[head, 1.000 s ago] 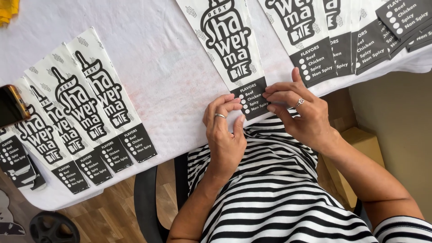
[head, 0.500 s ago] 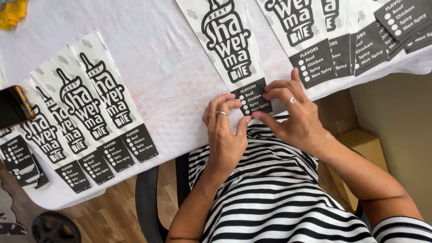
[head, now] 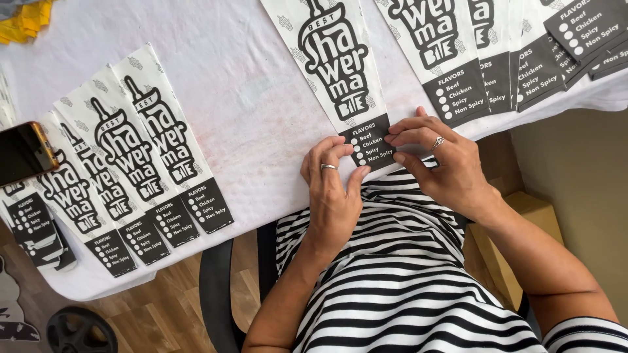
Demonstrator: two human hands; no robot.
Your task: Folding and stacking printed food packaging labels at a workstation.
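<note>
1. Left hand (head: 330, 189), centre of frame, ring on one finger, fingers curled, tips pressing the lower left edge of the paper sleeve (head: 340, 72). Pinching lightly, not a full fist.
2. Right hand (head: 441, 163), just right of centre, also ringed, fingertips flat on the sleeve's dark bottom panel from the right side; thumb hidden, so cannot tell if it grips underneath.
3. Paper sleeve: long white printed strip with a black logo, running from top centre down to the table edge at frame centre, slightly tilted; its dark bottom end sits between both hands.
4. White table cover (head: 248, 98) under everything.
5. Row of finished sleeves (head: 137, 157), left side of frame, overlapping, fanned diagonally.
6. Another overlapped stack of sleeves (head: 497, 52), upper right.
7. Phone (head: 23, 153), far left edge, lying on the left row.
8. Yellow cloth (head: 26, 16), upper left corner.
9. Striped shirt (head: 405, 274), bottom centre; cardboard box (head: 523, 216) lower right, on the floor side.
</note>
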